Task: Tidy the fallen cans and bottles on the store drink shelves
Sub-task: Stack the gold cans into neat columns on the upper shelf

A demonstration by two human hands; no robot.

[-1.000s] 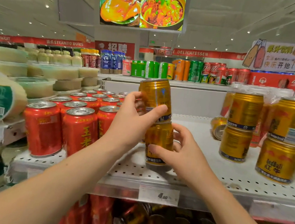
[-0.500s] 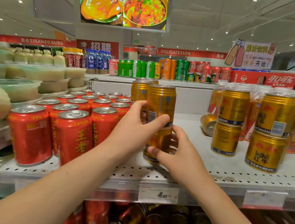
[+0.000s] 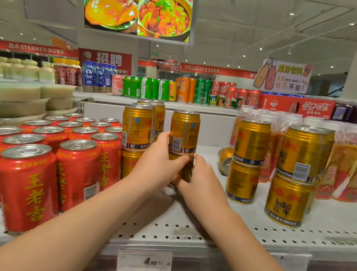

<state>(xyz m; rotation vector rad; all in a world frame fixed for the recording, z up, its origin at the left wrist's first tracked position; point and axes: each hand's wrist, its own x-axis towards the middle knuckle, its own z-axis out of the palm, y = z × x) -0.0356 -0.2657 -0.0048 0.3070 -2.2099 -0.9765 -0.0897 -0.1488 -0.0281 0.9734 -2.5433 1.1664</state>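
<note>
Head view: stacked gold cans (image 3: 184,131) stand gripped between left hand (image 3: 158,166) and right hand (image 3: 201,181).

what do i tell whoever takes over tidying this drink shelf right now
Left hand and right hand both grip the two-can gold stack, which stands upright on the middle of the shelf.
Done: that stack is built and standing.
Left: let go once it seems steady, then stand up the fallen gold can, lying on its side further back beside the neighbouring gold stack.
</note>
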